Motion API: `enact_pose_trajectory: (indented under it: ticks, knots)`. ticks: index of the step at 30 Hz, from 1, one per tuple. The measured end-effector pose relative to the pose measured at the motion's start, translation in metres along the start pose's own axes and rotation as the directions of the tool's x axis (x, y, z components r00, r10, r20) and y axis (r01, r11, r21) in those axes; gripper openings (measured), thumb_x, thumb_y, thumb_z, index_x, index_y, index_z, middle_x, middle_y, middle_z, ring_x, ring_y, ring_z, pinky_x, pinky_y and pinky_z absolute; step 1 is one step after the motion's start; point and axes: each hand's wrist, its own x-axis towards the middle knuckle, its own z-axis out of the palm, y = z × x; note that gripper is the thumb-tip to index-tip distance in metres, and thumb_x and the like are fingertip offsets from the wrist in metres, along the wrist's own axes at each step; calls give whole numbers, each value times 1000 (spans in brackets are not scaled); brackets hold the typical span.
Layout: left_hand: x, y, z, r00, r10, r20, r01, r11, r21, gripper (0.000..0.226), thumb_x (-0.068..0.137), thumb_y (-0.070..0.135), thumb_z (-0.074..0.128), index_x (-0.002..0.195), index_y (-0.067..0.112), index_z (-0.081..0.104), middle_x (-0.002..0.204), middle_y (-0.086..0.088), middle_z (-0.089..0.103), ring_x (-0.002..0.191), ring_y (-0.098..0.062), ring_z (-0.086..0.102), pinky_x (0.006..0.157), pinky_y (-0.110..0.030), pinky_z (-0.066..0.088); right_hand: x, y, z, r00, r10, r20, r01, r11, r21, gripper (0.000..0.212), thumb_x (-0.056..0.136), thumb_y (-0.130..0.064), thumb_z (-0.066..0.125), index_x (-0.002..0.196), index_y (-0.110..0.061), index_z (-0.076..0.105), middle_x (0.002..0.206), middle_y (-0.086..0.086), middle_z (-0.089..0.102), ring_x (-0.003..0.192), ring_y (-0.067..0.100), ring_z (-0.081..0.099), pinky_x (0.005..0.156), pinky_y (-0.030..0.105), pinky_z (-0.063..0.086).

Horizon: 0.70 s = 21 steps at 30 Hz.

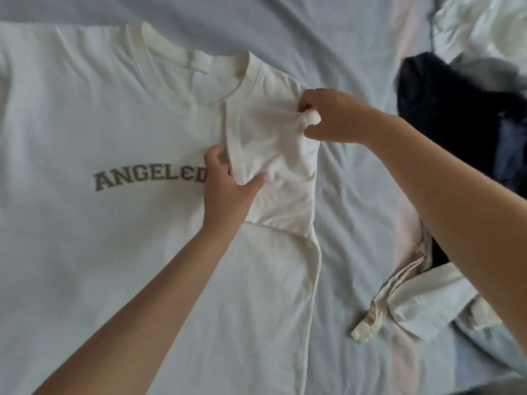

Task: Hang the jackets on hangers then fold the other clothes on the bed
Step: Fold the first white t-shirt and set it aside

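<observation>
T-shirt (114,252): white, flat on the bed (356,195), sleeve folded inward.
Left hand (228,186): pinching the sleeve's edge.
Right hand (333,118): fingers gripping bunched shoulder fabric.
Dark clothes (456,115): heaped at right.

A white T-shirt (85,124) lies flat and face up on the bed (356,52), with grey letters across its chest. The sleeve on the view's right is folded inward over the chest and bunched at the shoulder. A dark garment (445,115) lies crumpled to the right, apart from it. A pale shirt (422,297) lies below that.
</observation>
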Motion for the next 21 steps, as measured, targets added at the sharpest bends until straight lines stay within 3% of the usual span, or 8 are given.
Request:
enact_pose_trajectory:
  ticks: [2, 4, 7, 10, 14, 17, 19, 21]
  knots:
    - [19, 6, 1, 993, -119, -22, 116, 987, -111, 86, 63, 33, 85, 132, 19, 34, 126, 3, 54, 114, -12, 56, 97, -29, 46, 1, 4, -4, 996, 67, 60, -76, 981, 176, 35, 79, -11, 57, 113, -17, 57, 106, 0, 57, 93, 20, 51, 76, 29, 41]
    - [35, 11, -4, 995, -86, 41, 91, 985, -149, 94, 64, 34, 83, 139, 27, 27, 136, -1, 50, 118, -11, 55, 101, -33, 45, 5, 11, -5, 997, 81, 15, -82, 947, 311, 33, 77, -3, 56, 106, -17, 59, 103, -1, 58, 90, 17, 53, 73, 19, 43]
    - [54, 18, -11, 980, 119, 161, -96, 984, -147, 87, 74, 15, 76, 145, 25, 26, 140, -4, 48, 122, -11, 53, 105, -32, 43, 10, 16, -2, 996, 88, 31, -92, 880, 466, 34, 78, 3, 59, 106, -17, 59, 99, 0, 60, 84, 13, 54, 62, 6, 40]
    - [64, 30, -11, 931, 323, 169, -317, 946, -59, 61, 82, -7, 55, 138, 14, 45, 140, 1, 49, 128, -5, 45, 110, -21, 33, 11, 22, 3, 987, 135, 92, -163, 777, 608, 42, 79, 6, 61, 117, -10, 55, 95, 1, 60, 78, 10, 55, 64, 6, 43]
    - [55, 21, -14, 883, 459, 102, -468, 878, 99, 48, 88, -4, 45, 130, 16, 56, 129, 7, 57, 118, -1, 52, 100, -16, 39, 16, 26, 11, 959, 280, 36, -219, 657, 721, 39, 79, 12, 39, 96, -15, 59, 81, -3, 56, 69, 5, 51, 62, 8, 42]
    - [55, 6, -21, 864, 493, 102, -500, 818, 283, 49, 89, 4, 52, 136, 19, 51, 127, -4, 60, 103, -17, 59, 91, -26, 47, 21, 20, 17, 936, 350, -47, -212, 663, 718, 37, 78, 8, 36, 84, -24, 55, 81, -5, 54, 73, 8, 48, 67, 21, 41]
    - [56, 1, -23, 876, 466, 123, -471, 773, 425, 54, 90, 8, 56, 141, 21, 44, 128, -11, 56, 98, -21, 56, 87, -28, 44, 20, 13, 25, 931, 336, -140, -195, 785, 588, 26, 85, -3, 46, 101, -22, 54, 97, -4, 56, 92, 16, 51, 83, 33, 43]
    - [57, 1, -22, 894, 427, 134, -430, 734, 526, 58, 91, 12, 57, 145, 20, 38, 142, -13, 44, 119, -25, 46, 93, -34, 41, 12, 2, 38, 874, 372, -313, -264, 904, 335, 37, 89, -17, 51, 126, -18, 47, 127, 3, 47, 121, 22, 42, 102, 40, 33]
